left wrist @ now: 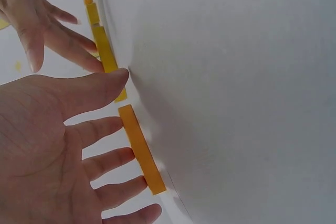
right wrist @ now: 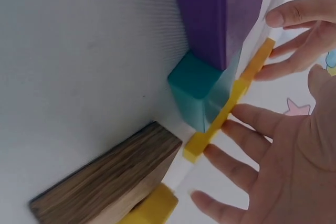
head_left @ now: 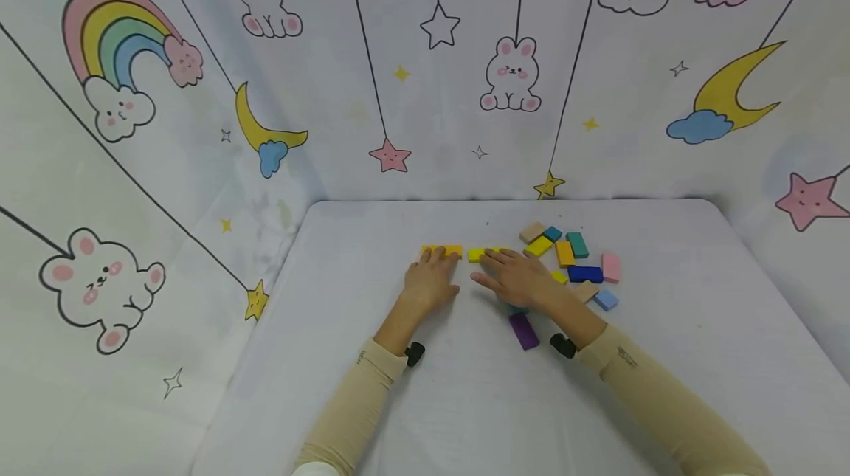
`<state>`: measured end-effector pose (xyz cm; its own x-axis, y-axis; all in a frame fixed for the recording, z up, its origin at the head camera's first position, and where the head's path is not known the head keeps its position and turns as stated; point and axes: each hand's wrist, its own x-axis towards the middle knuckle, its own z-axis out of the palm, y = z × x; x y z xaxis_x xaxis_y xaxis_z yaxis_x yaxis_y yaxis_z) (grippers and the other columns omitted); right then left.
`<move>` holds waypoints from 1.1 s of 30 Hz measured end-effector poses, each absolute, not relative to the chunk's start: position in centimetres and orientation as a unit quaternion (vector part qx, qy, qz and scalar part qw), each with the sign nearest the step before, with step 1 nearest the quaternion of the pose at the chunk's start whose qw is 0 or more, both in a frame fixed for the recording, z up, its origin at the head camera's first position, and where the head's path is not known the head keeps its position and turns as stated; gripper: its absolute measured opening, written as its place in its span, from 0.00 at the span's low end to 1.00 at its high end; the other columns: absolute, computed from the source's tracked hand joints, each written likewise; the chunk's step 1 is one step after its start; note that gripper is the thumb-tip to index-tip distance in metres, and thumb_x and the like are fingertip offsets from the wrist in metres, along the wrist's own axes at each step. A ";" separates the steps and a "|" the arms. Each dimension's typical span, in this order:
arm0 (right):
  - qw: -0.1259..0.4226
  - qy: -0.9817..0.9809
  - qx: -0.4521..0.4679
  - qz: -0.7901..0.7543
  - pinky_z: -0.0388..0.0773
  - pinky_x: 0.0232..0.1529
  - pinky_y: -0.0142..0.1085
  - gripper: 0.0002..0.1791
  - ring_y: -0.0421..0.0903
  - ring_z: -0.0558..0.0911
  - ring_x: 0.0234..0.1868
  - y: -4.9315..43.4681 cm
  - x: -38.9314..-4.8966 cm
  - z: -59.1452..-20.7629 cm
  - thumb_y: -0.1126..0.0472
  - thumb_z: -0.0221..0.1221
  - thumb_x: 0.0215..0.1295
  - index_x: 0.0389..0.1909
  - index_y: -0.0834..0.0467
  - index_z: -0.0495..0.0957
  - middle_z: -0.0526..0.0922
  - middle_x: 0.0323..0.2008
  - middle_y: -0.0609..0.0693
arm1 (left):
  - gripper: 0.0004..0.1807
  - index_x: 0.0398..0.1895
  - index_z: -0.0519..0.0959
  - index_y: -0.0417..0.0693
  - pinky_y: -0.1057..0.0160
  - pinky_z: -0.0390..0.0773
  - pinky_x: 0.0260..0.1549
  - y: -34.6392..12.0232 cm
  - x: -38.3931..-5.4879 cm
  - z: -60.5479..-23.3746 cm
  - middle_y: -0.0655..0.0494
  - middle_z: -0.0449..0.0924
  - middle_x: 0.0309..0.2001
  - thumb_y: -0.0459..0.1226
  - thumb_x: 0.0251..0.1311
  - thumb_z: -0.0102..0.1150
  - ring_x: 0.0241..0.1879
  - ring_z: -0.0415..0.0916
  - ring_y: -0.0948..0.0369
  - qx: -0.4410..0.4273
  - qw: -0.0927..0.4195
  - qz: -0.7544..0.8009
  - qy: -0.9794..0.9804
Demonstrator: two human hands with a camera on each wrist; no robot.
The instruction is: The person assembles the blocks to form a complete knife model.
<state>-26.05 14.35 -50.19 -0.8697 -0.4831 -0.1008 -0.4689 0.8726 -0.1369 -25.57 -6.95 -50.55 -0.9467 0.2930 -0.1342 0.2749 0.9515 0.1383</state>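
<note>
My left hand [head_left: 428, 285] lies over the white table with straight, spread fingers, and its fingertips touch the near side of an orange strip of block [head_left: 454, 250]. In the left wrist view the orange strip [left wrist: 142, 148] runs along those fingertips. Beside it, with a small gap, lies a yellow strip [head_left: 477, 255]. The fingertips of my right hand [head_left: 518, 278] touch that yellow strip [right wrist: 223, 119], the fingers extended and the thumb pointing left. Whether each strip is one block or more I cannot tell.
Right of my right hand lie loose blocks, among them dark blue [head_left: 586, 274], pink [head_left: 611, 268], orange [head_left: 565, 254], green [head_left: 578, 245] and light blue [head_left: 606, 299]. A purple block [head_left: 524, 331] lies nearer, touching a teal block [right wrist: 197, 85]. A patterned cloth wall stands behind the table.
</note>
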 end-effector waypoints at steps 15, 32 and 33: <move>0.094 0.967 -0.235 -0.029 0.59 0.73 0.68 0.40 0.61 0.65 0.77 12.8 -27.3 -49.8 0.31 0.37 0.81 0.80 0.54 0.64 0.63 0.79 0.55 | 0.37 0.80 0.64 0.60 0.38 0.70 0.68 -7.3 -26.1 -50.6 0.51 0.56 0.82 0.51 0.71 0.64 0.81 0.52 0.45 0.130 0.082 0.069 0.986; 0.091 0.969 -0.230 -0.020 0.58 0.75 0.67 0.41 0.59 0.63 0.79 11.8 -28.2 -50.1 0.31 0.37 0.81 0.81 0.54 0.62 0.62 0.80 0.54 | 0.38 0.81 0.63 0.58 0.38 0.69 0.69 -7.6 -26.6 -50.3 0.50 0.55 0.82 0.51 0.72 0.63 0.81 0.52 0.44 0.128 0.083 0.060 0.986; 0.090 0.968 -0.231 -0.020 0.58 0.75 0.67 0.41 0.59 0.63 0.78 11.7 -28.2 -50.1 0.31 0.38 0.81 0.81 0.54 0.62 0.62 0.80 0.54 | 0.38 0.81 0.62 0.58 0.38 0.68 0.70 -7.7 -26.6 -50.3 0.50 0.55 0.82 0.51 0.72 0.63 0.81 0.52 0.44 0.128 0.082 0.060 0.987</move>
<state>-28.20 11.71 -50.08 -0.8768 -0.4519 -0.1643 -0.4447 0.8921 -0.0806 -26.58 -7.67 -50.34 -0.9536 0.2627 -0.1472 0.2431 0.9600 0.1388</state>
